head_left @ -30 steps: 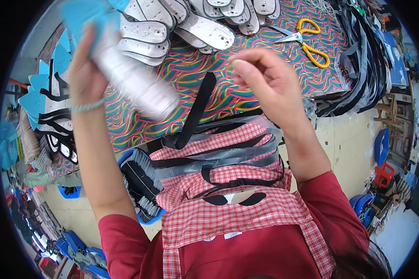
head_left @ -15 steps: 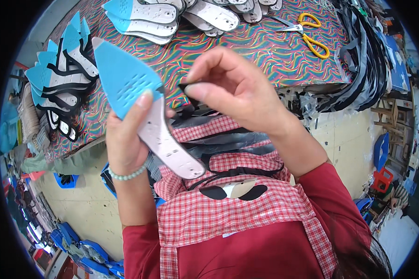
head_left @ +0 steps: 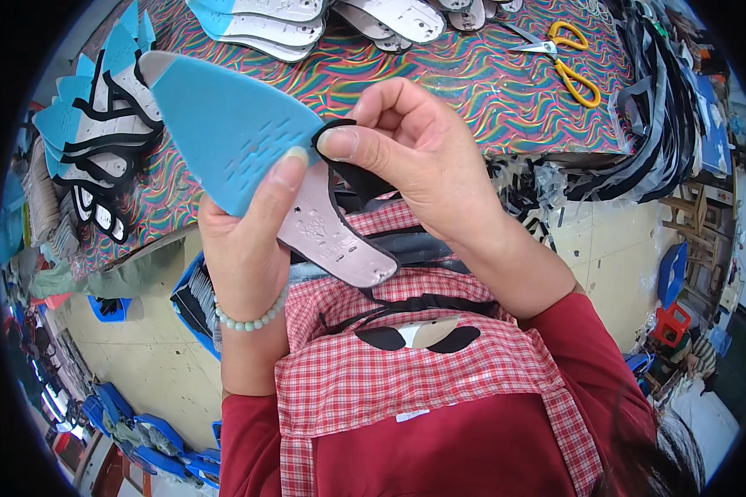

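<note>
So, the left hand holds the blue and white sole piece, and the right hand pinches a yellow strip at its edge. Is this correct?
Not quite: the strip is black, not yellow, as the head view shows. The left hand does hold the blue and white sole piece, and the right hand pinches the strip at its edge.

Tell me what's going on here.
The person's left hand holds a shoe insole, blue at its pointed front and pale toward the heel. The right hand pinches a black strip at the insole's edge, near where the two colours meet. More insoles lie at the back of the patterned table, and black-trimmed insoles at the left. Yellow-handled scissors lie toward the right.
</note>
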Demonstrator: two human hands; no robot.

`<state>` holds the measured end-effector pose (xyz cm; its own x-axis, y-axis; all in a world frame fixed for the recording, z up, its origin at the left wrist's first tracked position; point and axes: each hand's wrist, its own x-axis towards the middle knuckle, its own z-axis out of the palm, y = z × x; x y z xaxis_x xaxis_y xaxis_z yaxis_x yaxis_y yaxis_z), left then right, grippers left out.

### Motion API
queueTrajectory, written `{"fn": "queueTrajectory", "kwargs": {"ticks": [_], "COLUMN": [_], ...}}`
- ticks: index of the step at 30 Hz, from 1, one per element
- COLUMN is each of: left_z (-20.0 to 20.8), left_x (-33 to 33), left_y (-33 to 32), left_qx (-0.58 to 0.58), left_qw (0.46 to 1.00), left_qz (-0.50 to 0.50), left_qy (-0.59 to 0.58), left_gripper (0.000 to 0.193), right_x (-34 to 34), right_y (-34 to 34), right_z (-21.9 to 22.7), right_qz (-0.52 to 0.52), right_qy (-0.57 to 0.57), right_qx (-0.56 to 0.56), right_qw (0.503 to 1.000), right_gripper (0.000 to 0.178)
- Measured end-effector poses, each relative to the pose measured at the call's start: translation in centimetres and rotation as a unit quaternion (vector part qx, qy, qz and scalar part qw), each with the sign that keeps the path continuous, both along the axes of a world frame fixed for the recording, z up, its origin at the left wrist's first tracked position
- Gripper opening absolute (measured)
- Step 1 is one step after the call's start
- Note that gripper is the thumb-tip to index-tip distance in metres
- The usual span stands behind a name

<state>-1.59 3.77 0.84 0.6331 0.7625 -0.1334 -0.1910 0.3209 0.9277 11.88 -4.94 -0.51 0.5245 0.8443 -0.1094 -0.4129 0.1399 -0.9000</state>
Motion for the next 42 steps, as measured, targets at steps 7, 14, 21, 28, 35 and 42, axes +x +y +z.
{"fn": "queueTrajectory", "kwargs": {"ticks": [7,14,21,28,35,42], "left_z": [-0.3,1.9,2.0,3.3,2.8,-0.4], "left_x": [0.4,1.6,0.4,1.4,4.3,3.5], "left_y": [1.8,2.6,1.2,-0.1,0.8,0.2], "left_qx": [0.264,0.275,0.130,0.163,0.037,0.033], "left_qw": [0.960,0.946,0.963,0.977,0.998,0.996], "left_qz": [-0.092,-0.144,-0.125,-0.072,-0.044,-0.085], "left_qy": [0.013,-0.098,-0.200,-0.119,-0.003,-0.008], "left_gripper": [0.044,0.060,0.055,0.052,0.045,0.023], "right_x": [2.7,1.6,-1.4,-1.7,-0.1,1.4], "right_y": [-0.5,0.1,-2.0,-3.2,-2.0,-1.8], "right_z": [1.0,2.7,-0.1,-0.1,0.4,-0.4], "right_qz": [0.021,0.165,0.015,0.050,-0.002,-0.035], "right_qy": [-0.519,-0.191,-0.219,-0.222,-0.426,-0.559], "right_qx": [0.073,0.079,0.097,0.088,-0.004,-0.015], "right_qw": [0.852,0.964,0.971,0.970,0.905,0.828], "right_gripper": [0.016,0.025,0.014,0.012,0.015,0.018]}}
